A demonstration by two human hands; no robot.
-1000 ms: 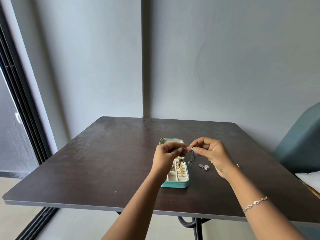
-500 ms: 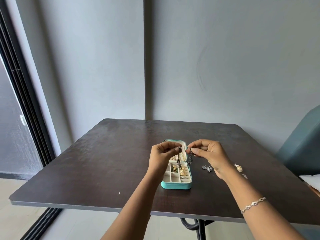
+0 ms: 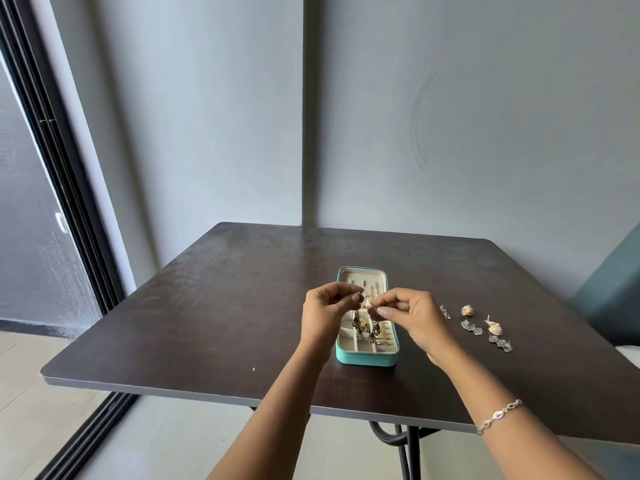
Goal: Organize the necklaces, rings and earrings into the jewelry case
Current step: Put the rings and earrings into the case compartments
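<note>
A dark sliding-door frame (image 3: 69, 188) runs down the left edge, beside the dark brown table (image 3: 207, 323). Above the middle of the table the left hand (image 3: 323, 315) pinches the top of a dark dangling earring (image 3: 356, 322) between thumb and curled fingers. Under it, near the front edge, sits the jewelry case (image 3: 363, 358): teal outside, cream lining, lid open at the far end, small compartments holding gold and dark pieces (too small to tell apart). The right hand (image 3: 415, 320), fingers curled, pinches a second dark earring (image 3: 374, 330), which hangs over the case. Right of that hand, loose earrings (image 3: 471, 327) lie on the table: two pale gold shell-like studs, dark leaf-shaped drops and a small silver piece. A silver bracelet (image 3: 500, 415) circles the right wrist, and a teal chair (image 3: 613, 306) stands at the far right.
</note>
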